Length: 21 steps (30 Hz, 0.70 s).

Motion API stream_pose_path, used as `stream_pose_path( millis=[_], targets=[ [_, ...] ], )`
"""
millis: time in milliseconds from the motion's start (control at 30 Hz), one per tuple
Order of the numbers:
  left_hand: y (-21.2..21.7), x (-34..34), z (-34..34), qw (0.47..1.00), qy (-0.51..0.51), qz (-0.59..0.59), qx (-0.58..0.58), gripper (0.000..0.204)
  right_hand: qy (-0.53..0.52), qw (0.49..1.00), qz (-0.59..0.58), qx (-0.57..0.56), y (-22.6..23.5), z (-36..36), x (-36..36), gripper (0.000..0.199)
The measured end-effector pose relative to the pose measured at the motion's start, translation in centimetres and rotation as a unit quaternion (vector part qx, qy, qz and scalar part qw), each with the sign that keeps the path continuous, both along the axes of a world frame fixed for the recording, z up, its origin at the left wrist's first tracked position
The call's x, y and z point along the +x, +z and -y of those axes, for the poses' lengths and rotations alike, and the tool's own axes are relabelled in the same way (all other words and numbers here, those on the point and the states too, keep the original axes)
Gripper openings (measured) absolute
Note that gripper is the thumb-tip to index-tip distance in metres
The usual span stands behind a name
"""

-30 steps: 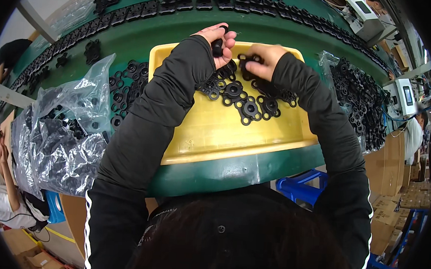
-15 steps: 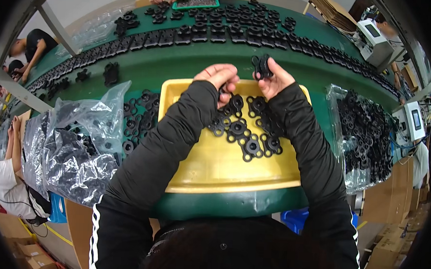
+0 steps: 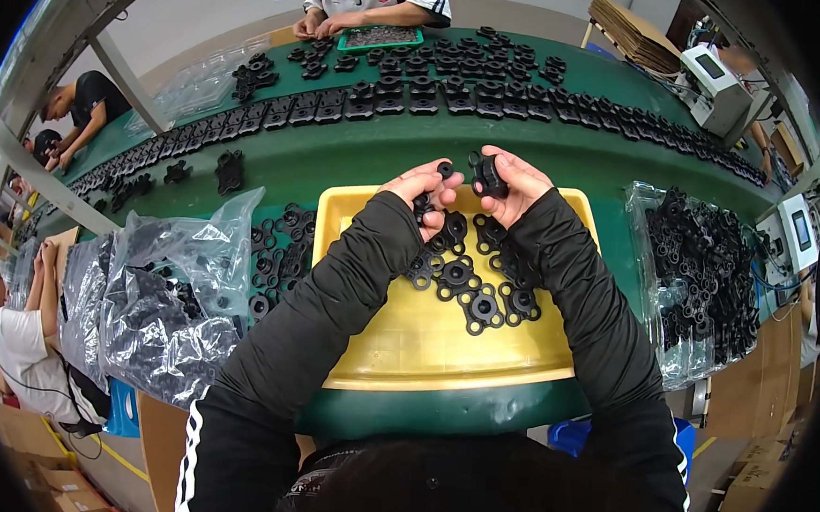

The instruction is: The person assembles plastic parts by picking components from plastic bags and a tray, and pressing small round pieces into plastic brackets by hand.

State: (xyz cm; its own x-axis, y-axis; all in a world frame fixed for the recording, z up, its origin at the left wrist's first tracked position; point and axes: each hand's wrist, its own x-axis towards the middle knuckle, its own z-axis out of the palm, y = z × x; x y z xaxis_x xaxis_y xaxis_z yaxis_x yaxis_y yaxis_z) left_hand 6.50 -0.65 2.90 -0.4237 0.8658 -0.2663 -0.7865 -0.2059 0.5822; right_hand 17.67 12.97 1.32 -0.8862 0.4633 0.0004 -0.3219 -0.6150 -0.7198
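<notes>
Over the yellow plastic tray's [image 3: 404, 357] far edge, the left hand [image 3: 419, 193], curled around small round black parts [image 3: 446, 169], sits just left of the black lobed plastic piece [image 3: 486, 175] pinched, long axis roughly fore-and-aft, in the right hand [image 3: 523, 182].

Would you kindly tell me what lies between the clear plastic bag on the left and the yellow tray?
Loose black parts lie there on the green table, in the head view.
</notes>
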Motion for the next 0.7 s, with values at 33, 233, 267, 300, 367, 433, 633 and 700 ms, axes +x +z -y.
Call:
stream_pose_path(
  millis=[33, 233, 267, 300, 367, 433, 633, 700],
  targets=[
    [-0.3, -0.2, 0.0, 1.0, 0.0, 0.0, 0.0, 0.021, 0.0, 1.0, 0.0, 0.0, 0.2, 0.1, 0.0, 0.033],
    [-2.5, -1.7, 0.1, 0.99, -0.03, -0.131, 0.052, 0.023, 0.077, 0.994, 0.005, 0.078, 1.1, 0.9, -0.2, 0.031],
    [-2.1, -1.4, 0.1, 0.987, -0.016, -0.159, 0.033, 0.022, 0.068, 0.993, 0.016, 0.099, 1.2, 1.0, -0.2, 0.03],
    [-1.8, -1.1, 0.2, 0.982, -0.002, -0.187, 0.014, 0.022, 0.06, 0.991, 0.026, 0.12, 1.2, 1.2, -0.2, 0.029],
    [-1.7, -0.8, 0.2, 0.977, 0.011, -0.212, -0.007, 0.021, 0.053, 0.988, 0.038, 0.139, 0.9, 1.2, -0.1, 0.027],
    [-1.8, -0.2, -0.1, 0.946, 0.057, -0.319, -0.007, 0.02, 0.049, 0.99, 0.03, 0.127, 0.7, 1.0, -0.1, 0.026],
    [-1.3, 0.7, -0.1, 0.907, 0.097, -0.41, -0.005, 0.017, 0.102, 0.993, -0.011, 0.064, 0.2, 0.5, 0.0, 0.023],
    [-1.0, 0.7, 0.0, 0.909, 0.097, -0.405, -0.004, 0.016, 0.121, 0.991, -0.021, 0.047, 0.2, 0.4, -0.1, 0.023]
  ],
)
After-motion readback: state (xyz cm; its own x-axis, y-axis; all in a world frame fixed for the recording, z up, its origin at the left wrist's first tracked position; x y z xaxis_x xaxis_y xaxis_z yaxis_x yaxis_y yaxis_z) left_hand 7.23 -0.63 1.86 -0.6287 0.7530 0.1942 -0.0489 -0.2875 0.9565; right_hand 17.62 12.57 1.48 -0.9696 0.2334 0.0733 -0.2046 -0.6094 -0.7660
